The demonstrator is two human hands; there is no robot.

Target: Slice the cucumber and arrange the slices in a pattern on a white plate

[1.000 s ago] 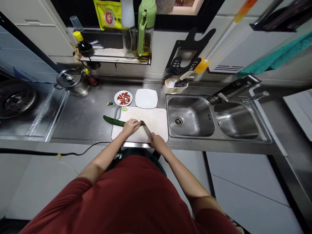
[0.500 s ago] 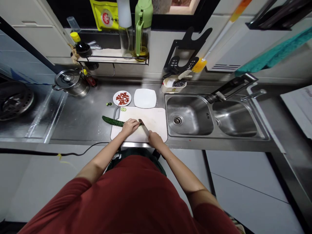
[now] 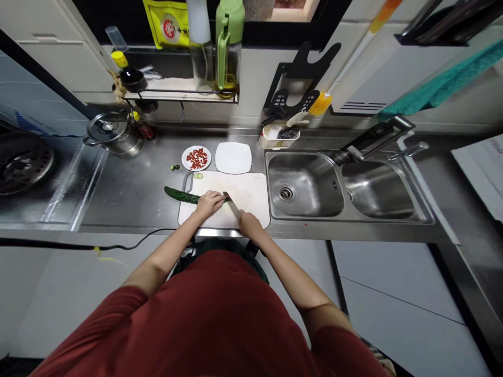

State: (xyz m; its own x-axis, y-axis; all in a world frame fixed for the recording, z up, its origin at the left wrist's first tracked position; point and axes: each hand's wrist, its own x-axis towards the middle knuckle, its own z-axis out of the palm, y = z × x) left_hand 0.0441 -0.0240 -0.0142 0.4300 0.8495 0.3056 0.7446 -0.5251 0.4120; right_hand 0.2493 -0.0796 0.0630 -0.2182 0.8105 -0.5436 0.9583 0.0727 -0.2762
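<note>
- Green cucumber (image 3: pixel 181 196) lies across the left edge of the white cutting board (image 3: pixel 251 195), its dark tip out over the steel counter (image 3: pixel 129 193) and its other end under the person's left hand (image 3: pixel 210 202).
- That left hand presses down on the cucumber with fingers curled over it, holding it in place on the board.
- The right hand (image 3: pixel 249 225) is wrapped around the handle of a knife (image 3: pixel 231 204); the blade runs up and left from the hand, and its tip sits just beside the left hand's fingers, at the cucumber's covered end.
- A couple of pale cucumber slices (image 3: pixel 198 176) rest at the board's far left corner, and a few small green bits (image 3: pixel 175 167) lie on the counter just beyond.
- Behind the board stand a round plate of chopped red pieces (image 3: pixel 196 158) and, beside it, a bare square white plate (image 3: pixel 233 157).
- A lidded steel pot (image 3: pixel 112 132) sits at the far left of the counter, and a double sink (image 3: pixel 304 186) lies right of the board.
</note>
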